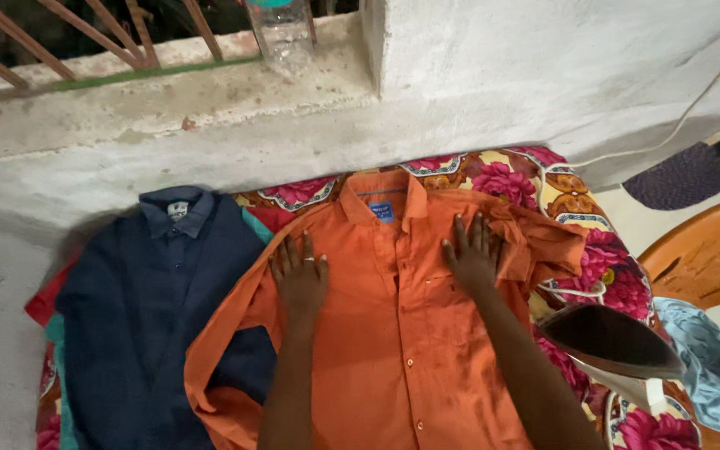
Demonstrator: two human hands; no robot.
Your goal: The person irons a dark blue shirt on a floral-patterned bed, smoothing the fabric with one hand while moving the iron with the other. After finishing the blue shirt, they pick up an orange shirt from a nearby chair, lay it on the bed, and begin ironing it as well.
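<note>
An orange button-front cotton shirt [377, 333] lies face up in the middle of the frame, its collar toward the top and its buttoned placket running down the centre. Both hands rest flat on its chest with fingers spread, clamped on nothing. The left hand [299, 275] presses the cloth left of the placket and wears a ring on one finger; the right hand [472, 254] lies right of the placket, just above the chest pocket, its fingertips touching the bunched folds of the shirt's sleeve at the right shoulder. The two hands are apart, with the button line between them.

The shirt is spread over a flowered cloth in pink, red and yellow [560, 192] that shows around the collar and along the right side. Just to the left, in the left half of the frame, a dark navy collared shirt [147, 308] lies flat on the same cloth, and the orange shirt's left sleeve overlaps its lower edge.

At the lower right, a clothes iron with a dark soleplate [614, 342] stands tipped on the flowered cloth, near the right forearm but not touching it. Beyond it sit a light blue cloth [714, 375] and the curved edge of an orange plastic chair [702, 250]. A rough white concrete ledge [210, 125] crosses the top, with a clear plastic bottle [283, 37] standing on it.
</note>
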